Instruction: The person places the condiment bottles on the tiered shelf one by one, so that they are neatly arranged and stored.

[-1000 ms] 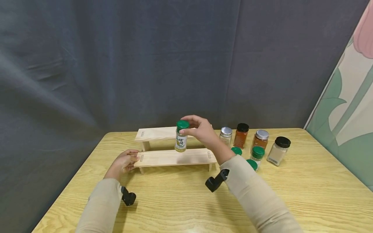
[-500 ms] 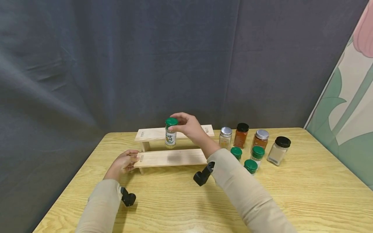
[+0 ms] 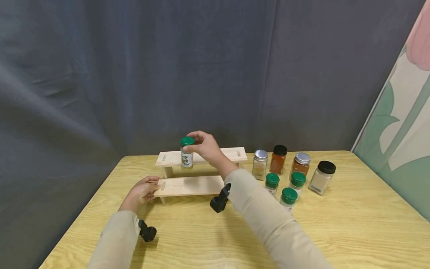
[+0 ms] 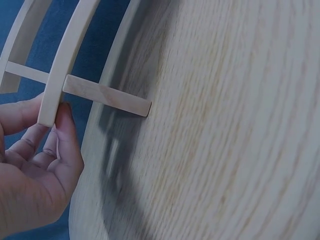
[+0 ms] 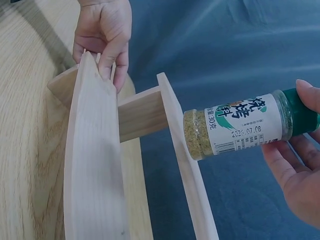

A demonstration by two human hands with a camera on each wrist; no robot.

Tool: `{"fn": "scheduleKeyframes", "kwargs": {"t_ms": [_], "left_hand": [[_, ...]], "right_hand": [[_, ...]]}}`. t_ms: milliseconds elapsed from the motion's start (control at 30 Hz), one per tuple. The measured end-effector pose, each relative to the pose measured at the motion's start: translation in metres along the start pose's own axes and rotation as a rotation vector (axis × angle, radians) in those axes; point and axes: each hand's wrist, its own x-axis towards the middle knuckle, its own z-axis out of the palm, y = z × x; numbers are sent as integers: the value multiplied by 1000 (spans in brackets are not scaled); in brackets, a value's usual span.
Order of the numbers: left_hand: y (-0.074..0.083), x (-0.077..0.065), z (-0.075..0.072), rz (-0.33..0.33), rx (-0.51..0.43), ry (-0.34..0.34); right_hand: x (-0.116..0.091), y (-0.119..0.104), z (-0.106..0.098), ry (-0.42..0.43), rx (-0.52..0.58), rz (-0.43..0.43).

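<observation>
1. Right grip [image 3: 205, 147] is closed on the green cap [image 3: 187, 141] of the spice jar [image 5: 232, 125], thumb on one side, fingers on the other. Jar's hanging about upright at the left part of the wooden rack [image 3: 211, 183], near the front edge of the upper shelf [image 3: 230, 154]
2. Left grip [image 3: 142, 188] is pinching the left end of the lower shelf [image 3: 188, 186]. Good spot imo: I'd hold it light and steady so a knock doesn't skid the rack
3. My take on the jar: stay upright, clear the shelf edge with the base, come down straight, and don't loosen the fingers until the whole base sits flat (boards look narrow, so no overhang)
4. Right wrist view gives you the label print and the powder inside, too small to make out properly from the head. Left wrist view shows the rack leg [image 4: 107, 95] meeting the bench [image 4: 225, 150], and no jar at all
5. Only the head view gets the other jars [image 3: 299, 169] off to the right. Whether the held jar's base touches the upper shelf, I can't tell from any angle
</observation>
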Motion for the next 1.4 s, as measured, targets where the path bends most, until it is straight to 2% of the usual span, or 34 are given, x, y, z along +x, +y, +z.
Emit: {"fn": "scheduleKeyframes", "kwargs": {"t_ms": [200,433,667,1067,1400], "left_hand": [[-2,-3,-6,7,-17,0],[-2,-3,-2,11,-8,4],[-2,-4,1,23,21,25],[-1,-13,-4,18,-3,44],[-3,-13,8,28,1,40]], "right_hand": [[11,3,13,-14,-18,3],[17,1,19,-24,-39,-14],[22,2,23,-11,-69,-3],[37,-1,45,28,-146,-11],[38,1,41,75,-215,-13]]}}
